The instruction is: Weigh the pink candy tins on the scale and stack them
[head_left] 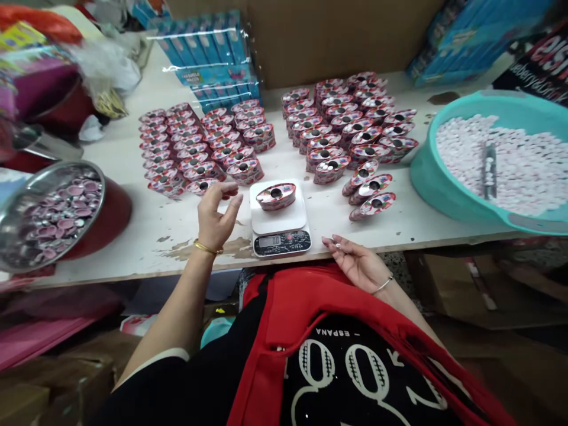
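1. Glossy printed oval container (276,196) sits on a smooth white plastic scale (278,218)
2. Surface (142,236) is matt painted board, paint chipped to bare wood near the front edge
3. Shiny metal bowl (13,248) at the left, polished rim
4. Smooth teal plastic basin (426,177), slight sheen
5. Blue boxes (208,56) under glossy clear wrap
6. Left hand (215,219) wears a gleaming gold-toned bangle
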A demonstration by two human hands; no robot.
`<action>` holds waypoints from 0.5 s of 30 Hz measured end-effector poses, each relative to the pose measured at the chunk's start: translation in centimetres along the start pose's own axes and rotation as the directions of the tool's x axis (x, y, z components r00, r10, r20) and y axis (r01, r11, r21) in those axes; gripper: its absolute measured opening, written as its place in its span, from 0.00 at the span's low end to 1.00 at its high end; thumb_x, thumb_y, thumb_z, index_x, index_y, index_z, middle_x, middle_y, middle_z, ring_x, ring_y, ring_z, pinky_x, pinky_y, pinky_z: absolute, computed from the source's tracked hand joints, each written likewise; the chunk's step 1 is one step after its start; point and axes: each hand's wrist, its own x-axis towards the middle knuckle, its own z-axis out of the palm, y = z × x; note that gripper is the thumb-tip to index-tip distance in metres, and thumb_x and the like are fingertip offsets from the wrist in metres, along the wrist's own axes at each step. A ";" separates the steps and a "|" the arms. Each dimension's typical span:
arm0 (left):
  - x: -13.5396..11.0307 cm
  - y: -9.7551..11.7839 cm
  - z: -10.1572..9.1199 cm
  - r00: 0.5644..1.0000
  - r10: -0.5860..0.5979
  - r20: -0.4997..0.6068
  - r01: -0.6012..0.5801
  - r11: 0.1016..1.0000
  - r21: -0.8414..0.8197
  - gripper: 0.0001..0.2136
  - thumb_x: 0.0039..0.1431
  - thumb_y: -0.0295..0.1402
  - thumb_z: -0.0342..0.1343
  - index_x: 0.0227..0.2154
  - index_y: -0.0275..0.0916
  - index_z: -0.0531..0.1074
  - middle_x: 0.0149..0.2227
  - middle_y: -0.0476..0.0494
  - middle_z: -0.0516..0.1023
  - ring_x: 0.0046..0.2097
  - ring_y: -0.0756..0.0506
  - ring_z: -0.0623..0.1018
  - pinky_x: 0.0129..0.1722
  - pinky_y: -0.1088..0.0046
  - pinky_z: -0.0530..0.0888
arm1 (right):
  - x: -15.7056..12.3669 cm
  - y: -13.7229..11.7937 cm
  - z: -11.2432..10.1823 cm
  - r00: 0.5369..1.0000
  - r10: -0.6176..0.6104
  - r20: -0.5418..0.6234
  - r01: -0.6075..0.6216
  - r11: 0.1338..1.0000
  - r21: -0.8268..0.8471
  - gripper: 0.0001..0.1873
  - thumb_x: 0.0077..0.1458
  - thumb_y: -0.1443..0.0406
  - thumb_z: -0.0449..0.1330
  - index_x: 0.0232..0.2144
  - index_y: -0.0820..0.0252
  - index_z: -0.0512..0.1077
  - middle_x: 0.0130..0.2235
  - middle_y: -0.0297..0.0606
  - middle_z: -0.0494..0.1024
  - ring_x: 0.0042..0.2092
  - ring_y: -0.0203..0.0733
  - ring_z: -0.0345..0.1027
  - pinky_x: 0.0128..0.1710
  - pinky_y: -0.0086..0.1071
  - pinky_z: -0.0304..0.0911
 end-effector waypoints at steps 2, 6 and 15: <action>-1.4 -1.0 0.1 0.998 -0.059 -0.020 0.059 0.998 -0.018 0.10 0.58 0.37 0.53 0.40 0.37 0.69 0.38 0.44 0.75 0.39 0.49 0.75 0.41 0.71 0.72 | 0.0 0.1 0.2 1.000 -0.008 0.006 0.008 0.999 -0.031 0.11 0.45 0.80 0.55 0.30 0.65 0.71 0.37 0.44 0.77 0.42 0.35 0.73 0.40 0.19 0.71; -3.4 -1.7 0.4 0.991 -0.123 -0.049 0.121 0.992 -0.032 0.10 0.58 0.37 0.53 0.38 0.37 0.70 0.36 0.44 0.75 0.38 0.50 0.75 0.40 0.72 0.73 | 0.1 0.1 0.7 0.998 -0.049 0.037 0.054 0.988 -0.143 0.07 0.47 0.74 0.63 0.32 0.64 0.72 0.34 0.41 0.77 0.35 0.31 0.71 0.33 0.17 0.69; -2.6 0.1 0.7 0.999 0.044 -0.016 -0.043 0.998 0.055 0.11 0.59 0.36 0.52 0.43 0.40 0.70 0.40 0.43 0.74 0.44 0.46 0.73 0.48 0.65 0.70 | -0.1 0.3 2.0 0.985 -0.138 0.103 0.166 0.919 -0.358 0.16 0.42 0.60 0.68 0.32 0.62 0.70 0.29 0.35 0.74 0.24 0.29 0.62 0.19 0.23 0.53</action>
